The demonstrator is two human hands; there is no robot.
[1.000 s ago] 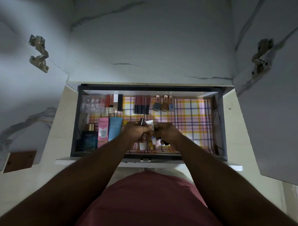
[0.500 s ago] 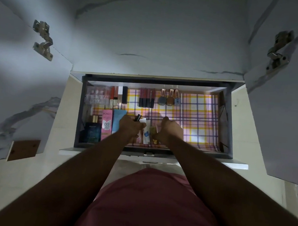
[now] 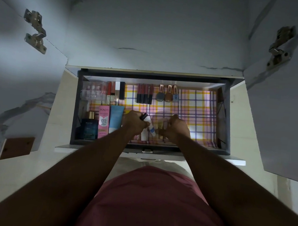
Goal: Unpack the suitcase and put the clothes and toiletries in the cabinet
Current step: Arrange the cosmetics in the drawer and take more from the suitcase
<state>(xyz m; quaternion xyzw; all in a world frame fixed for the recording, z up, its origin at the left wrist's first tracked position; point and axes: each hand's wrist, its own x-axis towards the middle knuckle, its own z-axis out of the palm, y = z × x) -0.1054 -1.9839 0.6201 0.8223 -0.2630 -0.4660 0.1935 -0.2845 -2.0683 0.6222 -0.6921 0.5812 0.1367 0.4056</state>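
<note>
Two hands work inside an open drawer point(image 3: 226, 121) lined with plaid paper. Left hand point(image 3: 134, 121) grips a dark-capped tube point(image 3: 144, 116) and a white tube point(image 3: 149, 125). Right hand point(image 3: 177, 127) curls over small bottles point(image 3: 161, 126) near the drawer's front edge; its exact hold is unclear. Left side: perfume bottle point(image 3: 88, 127), pink box point(image 3: 103, 121), blue tube point(image 3: 115, 118). Back row: lipsticks point(image 3: 144, 93), nail polishes point(image 3: 168, 96).

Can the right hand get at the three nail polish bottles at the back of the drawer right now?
Probably yes. The right hand sits in the open drawer, with only bare checked liner between it and the nail polish bottles; but its fingers look busy with small items.
</note>
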